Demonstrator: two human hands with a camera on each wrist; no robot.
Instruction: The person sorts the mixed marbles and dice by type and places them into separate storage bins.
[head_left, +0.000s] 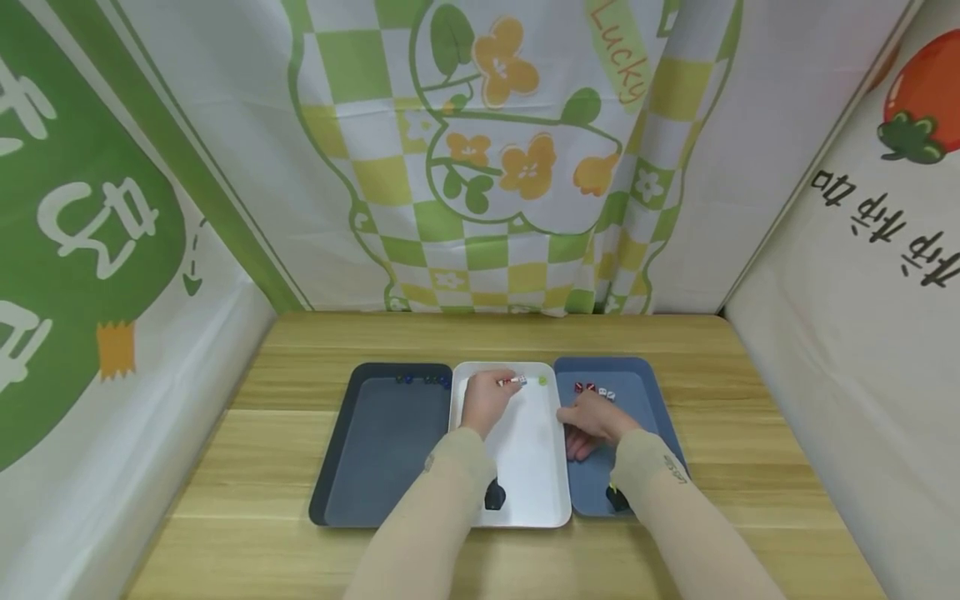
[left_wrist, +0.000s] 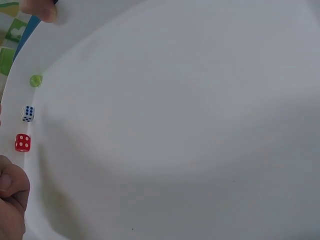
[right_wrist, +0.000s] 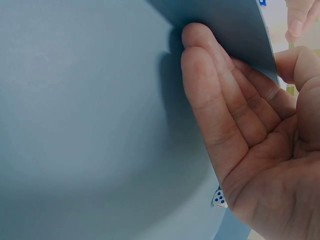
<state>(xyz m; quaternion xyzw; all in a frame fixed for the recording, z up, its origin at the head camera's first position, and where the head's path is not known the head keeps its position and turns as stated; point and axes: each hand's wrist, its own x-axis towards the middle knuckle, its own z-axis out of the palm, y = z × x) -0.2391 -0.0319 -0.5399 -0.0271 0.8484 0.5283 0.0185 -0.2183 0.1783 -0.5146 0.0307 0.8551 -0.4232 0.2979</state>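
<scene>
My left hand (head_left: pixel 487 400) reaches over the far end of the white tray (head_left: pixel 525 458), its visible fingers curled. Close by its fingertips lie a red die (left_wrist: pixel 22 143) and a white die (left_wrist: pixel 28 114) with blue dots. I cannot tell whether it pinches a die. Farther right along the same wall is a green bead (left_wrist: pixel 36 80). My right hand (head_left: pixel 594 417) pinches the left wall of the blue tray (head_left: pixel 637 379): its fingers (right_wrist: pixel 205 85) extend inside, and its thumb is over the rim on the white tray's side.
Red dice (head_left: pixel 585 387) and white dice (head_left: pixel 606 394) line the blue tray's far side, partly behind my right hand. A dark grey tray (head_left: pixel 382 450) at left has several small blue and dark pieces (head_left: pixel 431 380) along its far wall. The trays stand side by side on a wooden table (head_left: pixel 262 467).
</scene>
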